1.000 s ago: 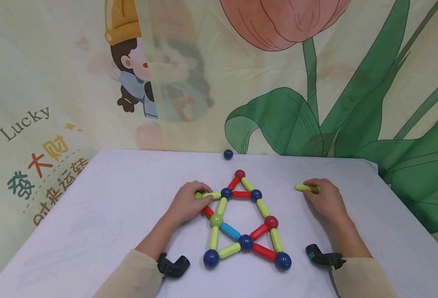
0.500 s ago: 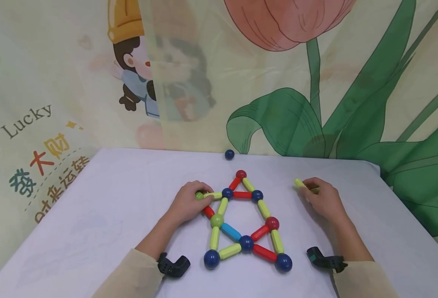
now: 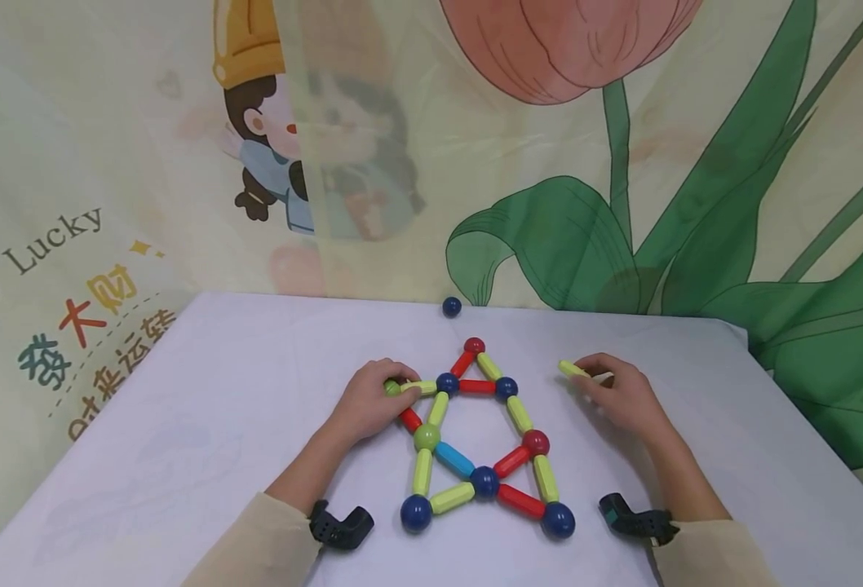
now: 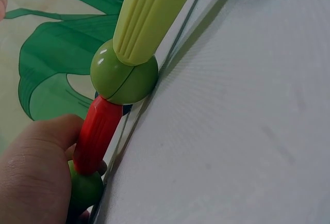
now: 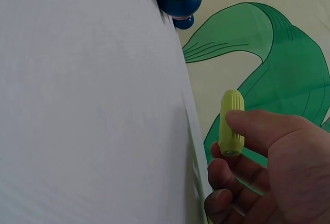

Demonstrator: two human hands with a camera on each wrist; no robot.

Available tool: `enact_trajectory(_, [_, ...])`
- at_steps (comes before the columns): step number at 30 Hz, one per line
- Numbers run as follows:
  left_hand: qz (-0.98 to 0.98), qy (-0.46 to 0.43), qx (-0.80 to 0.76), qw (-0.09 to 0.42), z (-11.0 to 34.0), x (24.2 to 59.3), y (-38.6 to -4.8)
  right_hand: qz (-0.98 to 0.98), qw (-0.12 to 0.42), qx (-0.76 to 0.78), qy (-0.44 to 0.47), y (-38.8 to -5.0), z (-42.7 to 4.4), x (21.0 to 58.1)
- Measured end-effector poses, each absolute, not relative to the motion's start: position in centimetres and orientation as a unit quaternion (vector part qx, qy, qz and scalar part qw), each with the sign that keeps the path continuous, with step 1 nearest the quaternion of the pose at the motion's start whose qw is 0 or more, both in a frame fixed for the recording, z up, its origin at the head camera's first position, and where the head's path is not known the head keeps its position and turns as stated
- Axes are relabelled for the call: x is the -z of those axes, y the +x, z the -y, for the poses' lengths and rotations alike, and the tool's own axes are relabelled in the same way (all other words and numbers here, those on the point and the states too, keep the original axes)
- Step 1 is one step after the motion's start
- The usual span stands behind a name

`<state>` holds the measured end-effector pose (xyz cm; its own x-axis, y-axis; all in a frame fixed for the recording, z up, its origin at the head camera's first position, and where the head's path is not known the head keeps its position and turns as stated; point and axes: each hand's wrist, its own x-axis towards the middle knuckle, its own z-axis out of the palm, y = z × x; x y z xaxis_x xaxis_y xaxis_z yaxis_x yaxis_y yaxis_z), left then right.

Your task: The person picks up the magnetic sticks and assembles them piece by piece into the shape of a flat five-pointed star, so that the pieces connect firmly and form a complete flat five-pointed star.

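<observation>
A flat figure of magnetic rods and balls lies in front of me in the head view, with yellow-green, red and blue rods (image 3: 454,458). My left hand (image 3: 373,399) grips the green ball (image 3: 392,388) at the figure's left corner, where a yellow-green rod (image 3: 420,387) and a red rod (image 3: 410,421) meet. In the left wrist view the thumb lies by the red rod (image 4: 98,136). Right of the figure, apart from it, my right hand (image 3: 622,393) pinches a yellow-green magnetic rod (image 5: 232,123) between thumb and fingers. A second yellow-green piece shows partly behind those fingers.
A loose dark blue ball (image 3: 451,306) sits near the table's back edge, behind the figure's red top ball (image 3: 474,346). The white-covered table (image 3: 204,456) ends at a printed cloth backdrop (image 3: 373,163). Each wrist wears a black camera strap (image 3: 341,527).
My right hand has moved a little left toward the figure, and the rod in its fingers has turned to a new angle. The left hand stays on the green ball.
</observation>
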<state>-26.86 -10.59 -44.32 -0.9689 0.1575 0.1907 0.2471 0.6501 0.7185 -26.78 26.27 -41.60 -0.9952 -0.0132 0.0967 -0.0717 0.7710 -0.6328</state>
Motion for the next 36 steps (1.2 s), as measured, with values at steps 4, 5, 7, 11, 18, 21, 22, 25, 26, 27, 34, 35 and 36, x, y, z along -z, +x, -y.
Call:
enact_trajectory(4, [0.906, -0.113, 0.403, 0.056, 10.7, 44.4, -26.8, 0.940, 0.036, -0.339, 0.030, -26.8, -25.7, 41.6])
enact_trajectory(5, [0.907, -0.113, 0.402, 0.057, 10.7, 44.4, -26.8, 0.940, 0.035, -0.339, 0.032, -26.8, -25.5, 41.6])
enact_trajectory(7, [0.907, -0.112, 0.401, 0.057, 10.7, 44.4, -26.8, 0.939, 0.030, -0.341, 0.038, -26.9, -25.3, 41.6])
enact_trajectory(11, [0.909, -0.107, 0.400, 0.056, 10.7, 44.3, -26.7, 0.938, 0.013, -0.343, 0.057, -26.9, -24.7, 41.7])
enact_trajectory(18, [0.908, -0.110, 0.401, 0.054, 10.6, 44.3, -26.7, 0.938, -0.016, -0.338, 0.068, -26.7, -23.8, 41.6])
enact_trajectory(21, [0.908, -0.109, 0.402, 0.054, 10.6, 44.2, -26.7, 0.939, -0.030, -0.335, 0.069, -26.5, -23.4, 41.4])
enact_trajectory(22, [0.907, -0.110, 0.402, 0.054, 10.6, 44.2, -26.7, 0.939, -0.034, -0.334, 0.069, -26.4, -23.3, 41.4])
enact_trajectory(25, [0.907, -0.113, 0.403, 0.055, 10.6, 44.2, -26.7, 0.940, -0.042, -0.331, 0.074, -26.4, -23.0, 41.3])
enact_trajectory(26, [0.907, -0.114, 0.403, 0.055, 10.6, 44.2, -26.7, 0.941, -0.042, -0.328, 0.075, -26.4, -22.9, 41.4])
enact_trajectory(27, [0.906, -0.114, 0.403, 0.055, 10.6, 44.2, -26.7, 0.941, -0.042, -0.326, 0.076, -26.4, -22.8, 41.4])
enact_trajectory(34, [0.909, -0.108, 0.399, 0.055, 10.6, 44.1, -26.6, 0.944, -0.041, -0.319, 0.077, -26.5, -22.4, 41.6])
enact_trajectory(35, [0.909, -0.108, 0.399, 0.055, 10.6, 44.1, -26.6, 0.944, -0.040, -0.319, 0.079, -26.5, -22.4, 41.6])
enact_trajectory(36, [0.909, -0.107, 0.399, 0.055, 10.6, 44.1, -26.6, 0.944, -0.039, -0.319, 0.081, -26.5, -22.3, 41.6])
